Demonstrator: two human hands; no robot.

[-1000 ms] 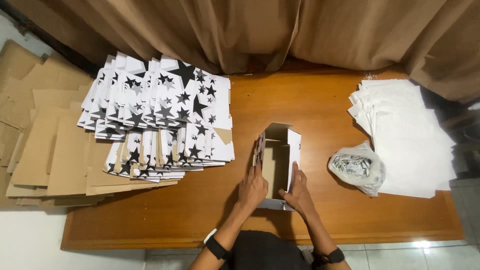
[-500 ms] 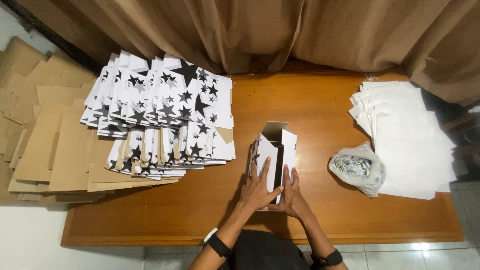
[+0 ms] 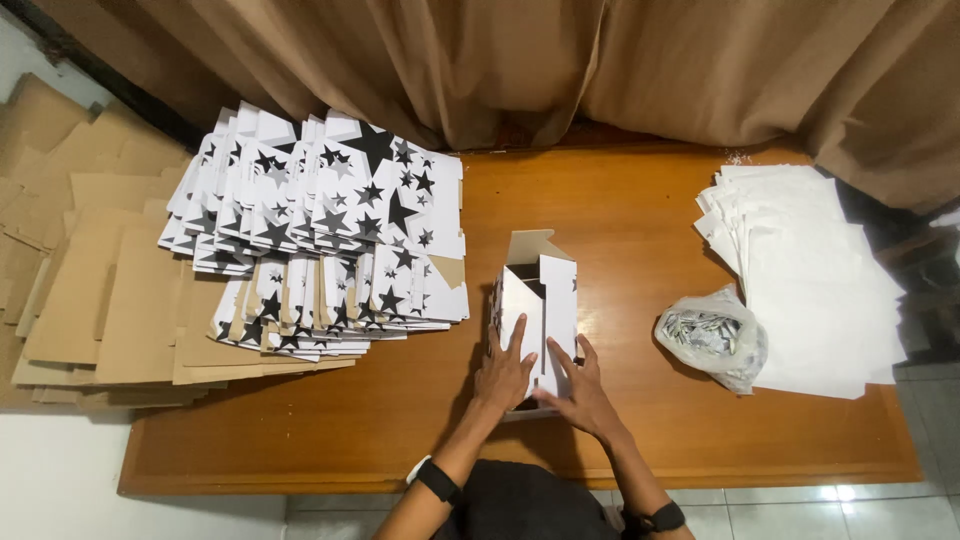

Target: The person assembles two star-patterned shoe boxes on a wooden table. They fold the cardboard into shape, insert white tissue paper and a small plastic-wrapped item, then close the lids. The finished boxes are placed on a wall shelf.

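Observation:
A small white cardboard box (image 3: 543,290) with black stars stands on the wooden table (image 3: 620,230), its far flaps sticking up. My left hand (image 3: 504,370) presses flat on the box's near left flap. On the near right flap lies my right hand (image 3: 580,392), fingers spread. Both hands push the flaps down against the box. Each wrist wears a dark band.
A fanned stack of flat star-printed box blanks (image 3: 320,230) lies to the left, over plain brown cardboard sheets (image 3: 90,300). To the right sit a clear plastic bag of small items (image 3: 710,338) and a pile of white sheets (image 3: 810,270). Brown curtains (image 3: 560,60) hang behind.
The box was open and held at its sides; my hands have come together on its near end and folded the flaps inward. The box now looks closed at my side.

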